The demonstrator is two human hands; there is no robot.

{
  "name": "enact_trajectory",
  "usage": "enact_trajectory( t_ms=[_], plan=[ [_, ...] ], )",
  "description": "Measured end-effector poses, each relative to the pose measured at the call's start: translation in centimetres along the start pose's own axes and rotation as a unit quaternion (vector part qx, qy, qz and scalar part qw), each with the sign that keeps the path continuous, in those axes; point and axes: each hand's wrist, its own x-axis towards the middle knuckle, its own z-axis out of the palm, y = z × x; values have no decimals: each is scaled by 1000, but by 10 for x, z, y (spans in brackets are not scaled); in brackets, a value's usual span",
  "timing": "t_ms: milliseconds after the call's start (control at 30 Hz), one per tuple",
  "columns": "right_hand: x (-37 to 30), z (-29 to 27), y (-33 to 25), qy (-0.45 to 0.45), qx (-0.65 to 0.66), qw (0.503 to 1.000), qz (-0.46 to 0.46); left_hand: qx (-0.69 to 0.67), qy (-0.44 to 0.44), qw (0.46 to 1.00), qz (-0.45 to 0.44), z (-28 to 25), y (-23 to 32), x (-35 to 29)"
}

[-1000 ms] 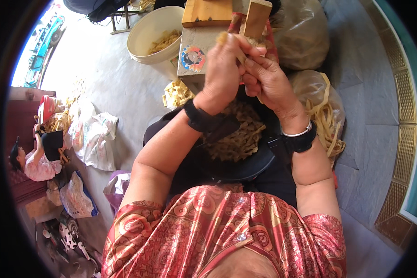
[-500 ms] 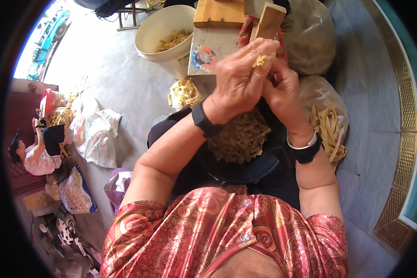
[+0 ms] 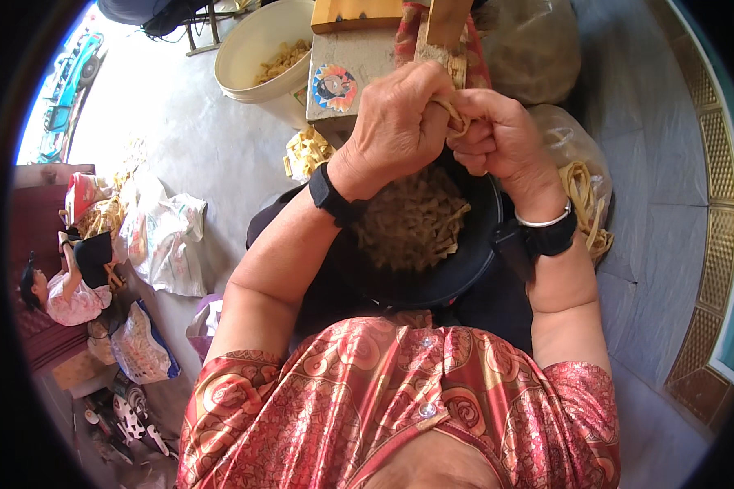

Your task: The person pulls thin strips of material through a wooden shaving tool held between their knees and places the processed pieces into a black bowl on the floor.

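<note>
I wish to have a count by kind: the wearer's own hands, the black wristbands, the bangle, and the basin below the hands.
Left hand, right hand: 2
Left black wristband, right black wristband: 2
White bangle: 1
Dark basin: 1
Total: 6

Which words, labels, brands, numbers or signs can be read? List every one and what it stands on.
None can be read.
White bucket: green-marked label, too small to read.
White sack: faint print, too blurred to read.
Round sticker on the grey block: a picture, no readable words.
</note>
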Motion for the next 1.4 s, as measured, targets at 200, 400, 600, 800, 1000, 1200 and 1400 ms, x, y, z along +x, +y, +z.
enact_trajectory(
  t_ms=[200,400,600,800,1000,1200,1400],
  plan=[
    [5,5,5,134,-341,900,-237,-67,46,967,-240,12,0,-1],
    [0,-4,1,19,-101,988,-111,-5,36,963,-267,-3,4,7],
    [7,-1,8,37,54,980,-188,3,-6,990,-138,-12,2,9],
    [8,-6,4,54,-68,976,-199,-47,-147,966,-207,-18,-1,13],
    [-16,-20,-15,35,-171,953,-248,-606,-152,680,-383,-44,-19,10],
    [-19,-20,-16,117,-283,922,-235,-71,-179,956,-222,-39,-17,18],
    [-16,-15,-16,117,-401,884,-211,-40,-321,928,-186,-24,1,20]
  ],
)
